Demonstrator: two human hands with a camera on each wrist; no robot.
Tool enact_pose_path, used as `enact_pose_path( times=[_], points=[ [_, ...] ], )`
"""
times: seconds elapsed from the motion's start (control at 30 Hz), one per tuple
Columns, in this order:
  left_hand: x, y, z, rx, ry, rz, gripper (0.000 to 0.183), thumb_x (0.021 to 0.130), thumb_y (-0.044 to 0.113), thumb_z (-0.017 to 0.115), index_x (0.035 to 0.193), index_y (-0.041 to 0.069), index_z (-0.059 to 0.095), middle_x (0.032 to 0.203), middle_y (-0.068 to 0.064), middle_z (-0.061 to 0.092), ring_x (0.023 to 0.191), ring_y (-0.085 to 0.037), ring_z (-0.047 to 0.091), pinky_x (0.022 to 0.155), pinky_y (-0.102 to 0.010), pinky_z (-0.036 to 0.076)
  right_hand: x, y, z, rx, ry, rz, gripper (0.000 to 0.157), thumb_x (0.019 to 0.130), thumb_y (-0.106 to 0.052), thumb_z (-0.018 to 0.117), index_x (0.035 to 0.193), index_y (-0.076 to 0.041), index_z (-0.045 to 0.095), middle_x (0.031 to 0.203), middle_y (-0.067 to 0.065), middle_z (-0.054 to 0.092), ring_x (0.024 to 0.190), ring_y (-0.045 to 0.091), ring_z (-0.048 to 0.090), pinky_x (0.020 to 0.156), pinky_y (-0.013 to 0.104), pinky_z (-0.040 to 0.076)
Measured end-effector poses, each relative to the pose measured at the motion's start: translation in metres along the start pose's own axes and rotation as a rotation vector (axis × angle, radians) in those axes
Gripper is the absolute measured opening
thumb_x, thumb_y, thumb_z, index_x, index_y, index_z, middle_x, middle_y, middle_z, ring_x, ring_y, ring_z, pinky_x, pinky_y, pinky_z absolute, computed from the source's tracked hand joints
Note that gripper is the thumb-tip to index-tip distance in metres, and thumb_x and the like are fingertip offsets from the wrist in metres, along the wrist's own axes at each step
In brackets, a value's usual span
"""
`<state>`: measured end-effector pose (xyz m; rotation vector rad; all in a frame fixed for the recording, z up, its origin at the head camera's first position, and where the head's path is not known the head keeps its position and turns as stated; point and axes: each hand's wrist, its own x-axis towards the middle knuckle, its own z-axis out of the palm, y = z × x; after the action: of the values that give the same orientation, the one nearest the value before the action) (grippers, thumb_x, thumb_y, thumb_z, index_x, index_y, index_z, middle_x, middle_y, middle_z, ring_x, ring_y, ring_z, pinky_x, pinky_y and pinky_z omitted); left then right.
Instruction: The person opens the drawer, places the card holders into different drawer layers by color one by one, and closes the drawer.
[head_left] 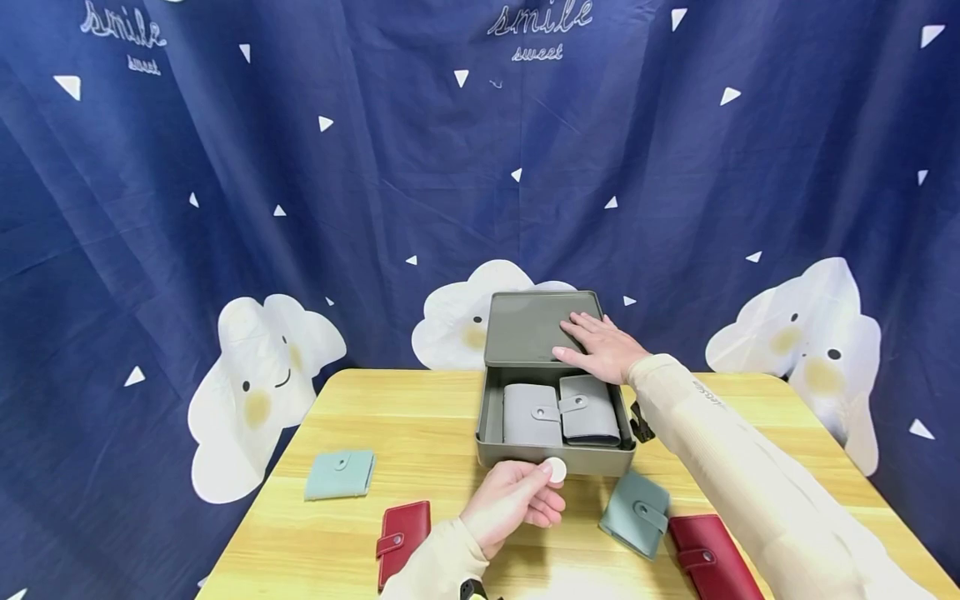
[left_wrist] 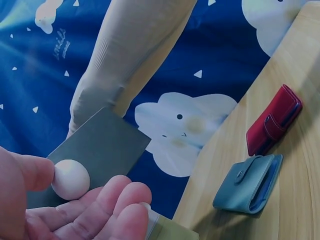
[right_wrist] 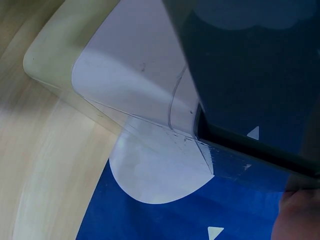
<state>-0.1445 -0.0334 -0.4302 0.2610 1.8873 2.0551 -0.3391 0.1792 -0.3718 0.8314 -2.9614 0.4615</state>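
My left hand (head_left: 513,500) pinches a white round disc (head_left: 556,470) between thumb and forefinger, right at the front wall of a grey-green box (head_left: 510,455); the other fingers curl loosely below. Whether the disc is fixed to the box I cannot tell. Behind, the box's lid (head_left: 521,325) stands raised, and my right hand (head_left: 603,348) rests on its inner face with fingers spread. Two grey snap wallets (head_left: 528,417) lie side by side in the box. The right wrist view shows the dark lid panel (right_wrist: 240,75) up close, with part of a finger in the lower corner.
Left of the box lie a light blue wallet (head_left: 341,475) and a red wallet (head_left: 403,537). A teal wallet (head_left: 633,512) and a longer red one (head_left: 712,558) lie front right, near my sleeve. A blue curtain (head_left: 375,167) hangs behind the wooden table (head_left: 420,408).
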Motion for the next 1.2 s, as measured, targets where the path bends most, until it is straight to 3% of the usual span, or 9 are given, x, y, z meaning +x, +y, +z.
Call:
enact_pose_path(
  times=[0.77,1.2],
  points=[
    [0.007,0.005,0.002,0.022,0.006,0.014,0.039,0.098,0.031,0.055,0.091,-0.006,0.066,0.075,-0.019,0.068,0.058,-0.015,0.064,0.056,-0.025,0.054,0.000,0.003,-0.003,0.012,-0.009,0.012,0.083,0.092,-0.069,0.036,0.151,-0.011,0.030,0.158,0.013,0.020,0.146,0.028,0.013,0.117,0.048,0.005],
    [0.012,0.006,-0.001,0.033,0.005,0.013,0.040,0.097,0.031,0.056,0.090,-0.007,0.067,0.072,-0.014,0.068,0.058,-0.014,0.064,0.055,-0.024,0.054,0.001,0.001,-0.001,0.007,0.001,0.005,0.083,0.092,-0.069,0.037,0.150,-0.010,0.032,0.157,0.014,0.023,0.145,0.029,0.016,0.116,0.049,0.007]
  ],
)
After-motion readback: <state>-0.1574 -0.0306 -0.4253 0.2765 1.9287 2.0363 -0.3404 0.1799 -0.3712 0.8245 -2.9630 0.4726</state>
